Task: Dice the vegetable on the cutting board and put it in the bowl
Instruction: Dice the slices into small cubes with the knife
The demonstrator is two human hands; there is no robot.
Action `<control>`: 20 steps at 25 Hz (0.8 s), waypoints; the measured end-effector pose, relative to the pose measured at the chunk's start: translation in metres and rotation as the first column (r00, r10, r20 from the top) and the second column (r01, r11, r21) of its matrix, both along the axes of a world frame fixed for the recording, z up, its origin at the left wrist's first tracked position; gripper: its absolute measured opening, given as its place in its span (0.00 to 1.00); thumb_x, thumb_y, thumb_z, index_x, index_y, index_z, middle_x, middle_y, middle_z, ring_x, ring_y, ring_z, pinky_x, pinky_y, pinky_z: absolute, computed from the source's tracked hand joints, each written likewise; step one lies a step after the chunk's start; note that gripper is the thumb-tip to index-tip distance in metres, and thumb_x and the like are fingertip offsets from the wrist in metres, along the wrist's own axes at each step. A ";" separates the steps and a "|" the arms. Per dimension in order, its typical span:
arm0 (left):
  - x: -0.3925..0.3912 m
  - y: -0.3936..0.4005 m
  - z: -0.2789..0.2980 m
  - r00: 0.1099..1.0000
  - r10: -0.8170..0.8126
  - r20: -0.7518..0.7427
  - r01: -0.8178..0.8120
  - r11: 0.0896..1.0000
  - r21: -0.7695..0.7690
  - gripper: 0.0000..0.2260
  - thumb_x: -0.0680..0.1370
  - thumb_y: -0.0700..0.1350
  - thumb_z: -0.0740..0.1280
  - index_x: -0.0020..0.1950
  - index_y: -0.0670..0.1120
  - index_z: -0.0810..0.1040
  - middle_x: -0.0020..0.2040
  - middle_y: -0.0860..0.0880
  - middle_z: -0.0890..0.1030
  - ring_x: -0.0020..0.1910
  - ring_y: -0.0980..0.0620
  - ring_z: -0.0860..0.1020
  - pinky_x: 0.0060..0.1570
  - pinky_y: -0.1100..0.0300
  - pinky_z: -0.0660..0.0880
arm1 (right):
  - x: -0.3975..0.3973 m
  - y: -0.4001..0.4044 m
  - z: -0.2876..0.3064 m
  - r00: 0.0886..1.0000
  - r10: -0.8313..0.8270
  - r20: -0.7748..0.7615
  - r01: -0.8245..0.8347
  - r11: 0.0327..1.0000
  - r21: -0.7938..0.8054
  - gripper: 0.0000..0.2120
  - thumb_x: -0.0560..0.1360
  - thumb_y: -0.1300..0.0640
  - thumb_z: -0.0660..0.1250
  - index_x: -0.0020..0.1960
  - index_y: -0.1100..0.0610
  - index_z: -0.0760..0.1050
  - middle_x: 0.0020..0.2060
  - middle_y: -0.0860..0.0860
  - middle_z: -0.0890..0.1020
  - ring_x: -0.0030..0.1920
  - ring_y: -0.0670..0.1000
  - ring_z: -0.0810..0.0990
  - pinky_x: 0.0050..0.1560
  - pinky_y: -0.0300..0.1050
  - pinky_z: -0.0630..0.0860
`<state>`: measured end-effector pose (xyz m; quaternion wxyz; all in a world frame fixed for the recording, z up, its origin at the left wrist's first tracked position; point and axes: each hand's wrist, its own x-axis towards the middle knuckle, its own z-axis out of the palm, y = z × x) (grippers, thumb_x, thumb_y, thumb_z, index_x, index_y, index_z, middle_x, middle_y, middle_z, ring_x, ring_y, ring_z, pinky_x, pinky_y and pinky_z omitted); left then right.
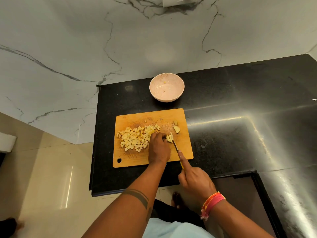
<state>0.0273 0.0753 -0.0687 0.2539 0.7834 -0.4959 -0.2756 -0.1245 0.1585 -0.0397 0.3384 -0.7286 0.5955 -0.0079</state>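
my left hand [158, 149] pinning potato strips [170, 138] | right hand [194, 180] gripping knife [175, 146], blade right beside my left fingers | diced pile [137, 137] just left of them

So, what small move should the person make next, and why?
Probably press the knife down through the strips that the left hand holds. The right hand already grips the knife against them, two bigger pieces wait uncut, and the bowl is nearly empty.

Wooden cutting board [133, 157] on black countertop [223, 134]: left hand [158, 149] pins vegetable strips [169, 138]; right hand [194, 181] grips knife [176, 148], forefinger along its spine. Diced heap [137, 137] lies left; pink bowl [166, 87] beyond.
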 end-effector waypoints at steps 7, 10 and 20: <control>-0.016 -0.005 -0.006 0.986 -0.071 0.149 0.061 0.996 0.069 0.18 0.80 0.50 0.70 0.68 0.47 0.74 0.65 0.47 0.70 0.64 0.46 0.71 0.62 0.52 0.74 | -0.008 -0.021 -0.004 0.994 -0.100 0.037 0.101 0.995 -0.025 0.35 0.81 0.52 0.56 0.82 0.42 0.42 0.28 0.50 0.76 0.27 0.51 0.74 0.30 0.51 0.70; -0.011 -0.017 -0.004 0.983 -0.105 0.153 0.095 0.993 0.073 0.17 0.80 0.42 0.69 0.69 0.47 0.75 0.66 0.47 0.70 0.64 0.46 0.73 0.62 0.53 0.75 | -0.006 -0.022 -0.005 0.994 -0.107 0.036 0.108 0.994 -0.017 0.35 0.80 0.51 0.54 0.82 0.41 0.41 0.28 0.49 0.76 0.28 0.51 0.75 0.32 0.54 0.73; 0.001 -0.025 -0.003 0.954 -0.239 0.180 0.231 0.971 0.067 0.18 0.82 0.44 0.65 0.72 0.45 0.74 0.66 0.47 0.70 0.67 0.47 0.70 0.65 0.55 0.72 | 0.009 -0.041 -0.004 0.998 -0.067 -0.010 0.067 0.998 -0.003 0.34 0.81 0.51 0.54 0.82 0.43 0.42 0.29 0.50 0.76 0.28 0.51 0.74 0.28 0.46 0.66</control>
